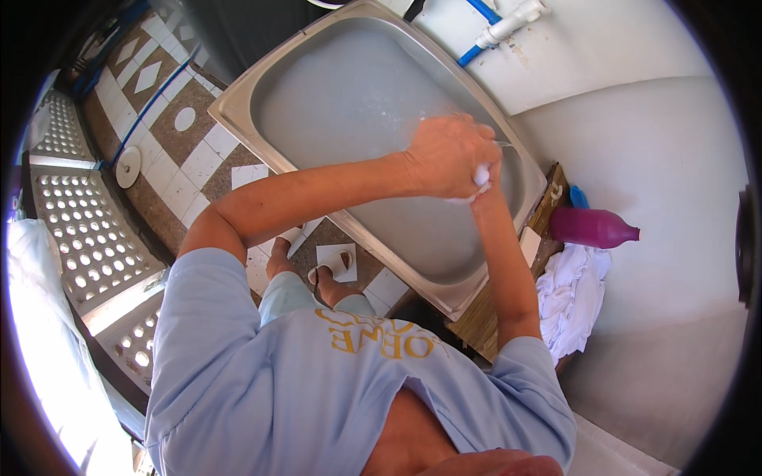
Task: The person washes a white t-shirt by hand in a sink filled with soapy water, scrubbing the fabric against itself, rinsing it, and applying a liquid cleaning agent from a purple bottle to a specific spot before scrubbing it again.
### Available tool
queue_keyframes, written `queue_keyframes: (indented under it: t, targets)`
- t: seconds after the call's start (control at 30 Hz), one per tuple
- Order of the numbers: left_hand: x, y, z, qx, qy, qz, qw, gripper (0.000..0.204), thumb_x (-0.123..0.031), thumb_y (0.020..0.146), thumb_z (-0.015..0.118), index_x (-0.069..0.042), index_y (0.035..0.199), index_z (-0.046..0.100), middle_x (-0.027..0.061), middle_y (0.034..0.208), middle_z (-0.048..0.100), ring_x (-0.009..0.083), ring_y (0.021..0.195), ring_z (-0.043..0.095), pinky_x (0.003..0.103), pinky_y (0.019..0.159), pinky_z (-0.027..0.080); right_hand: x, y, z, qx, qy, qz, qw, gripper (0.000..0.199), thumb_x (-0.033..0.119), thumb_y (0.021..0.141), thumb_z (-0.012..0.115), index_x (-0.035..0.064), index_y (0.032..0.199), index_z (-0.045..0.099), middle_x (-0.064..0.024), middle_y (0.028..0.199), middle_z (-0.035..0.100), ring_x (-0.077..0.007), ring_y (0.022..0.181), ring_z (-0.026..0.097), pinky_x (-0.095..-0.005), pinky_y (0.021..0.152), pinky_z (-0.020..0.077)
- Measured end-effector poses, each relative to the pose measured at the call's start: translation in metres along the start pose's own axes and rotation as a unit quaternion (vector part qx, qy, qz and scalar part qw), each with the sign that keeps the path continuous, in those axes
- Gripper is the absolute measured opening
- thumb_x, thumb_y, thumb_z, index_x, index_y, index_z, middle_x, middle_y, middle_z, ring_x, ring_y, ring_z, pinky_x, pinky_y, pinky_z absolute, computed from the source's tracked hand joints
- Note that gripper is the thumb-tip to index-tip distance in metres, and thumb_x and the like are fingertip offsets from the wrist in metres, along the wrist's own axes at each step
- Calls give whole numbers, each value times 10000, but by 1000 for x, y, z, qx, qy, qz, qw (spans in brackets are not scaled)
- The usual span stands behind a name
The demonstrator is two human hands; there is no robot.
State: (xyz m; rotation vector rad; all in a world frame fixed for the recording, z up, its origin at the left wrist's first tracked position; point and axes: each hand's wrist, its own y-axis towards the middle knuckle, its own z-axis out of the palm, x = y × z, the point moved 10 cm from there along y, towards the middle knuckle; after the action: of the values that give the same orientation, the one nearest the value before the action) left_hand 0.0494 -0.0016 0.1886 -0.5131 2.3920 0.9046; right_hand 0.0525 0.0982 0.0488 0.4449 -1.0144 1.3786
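Both my hands meet over the right part of a steel sink (238, 95) filled with cloudy, soapy water (349, 95). My left hand (444, 155) lies on top, fingers curled shut. My right hand (489, 187) comes up from below and is mostly hidden under the left one. Between them a small white sudsy lump (480, 175) shows, pressed in both hands just above the water. I cannot tell whether it is cloth or foam.
A purple bottle (594, 228) lies on a wooden stand (476, 321) right of the sink, above a heap of white cloth (568, 295). Blue and white pipes (500, 24) run along the white wall behind. A tiled floor (178, 151) and my sandalled feet (329, 274) are at the left.
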Motion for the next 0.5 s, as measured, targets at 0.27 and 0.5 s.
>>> queue_keyframes:
  t: [0.27, 0.5]
  targets:
    - [-47, -26, 8, 70, 69, 200, 975, 101, -224, 625, 663, -183, 708, 620, 4, 745, 571, 233, 732, 601, 388, 548, 464, -10, 6, 50, 22, -256, 210, 943, 213, 280, 836, 633, 68, 844, 635, -40, 771, 617, -122, 697, 560, -287, 636, 451]
    - [-55, -38, 37, 93, 93, 295, 946, 76, -245, 640, 629, -185, 685, 623, 3, 742, 591, 231, 732, 594, 399, 580, 459, -7, 39, 45, 76, -509, 134, 847, 274, 278, 783, 705, 23, 868, 652, -62, 732, 629, -148, 674, 593, -293, 616, 485]
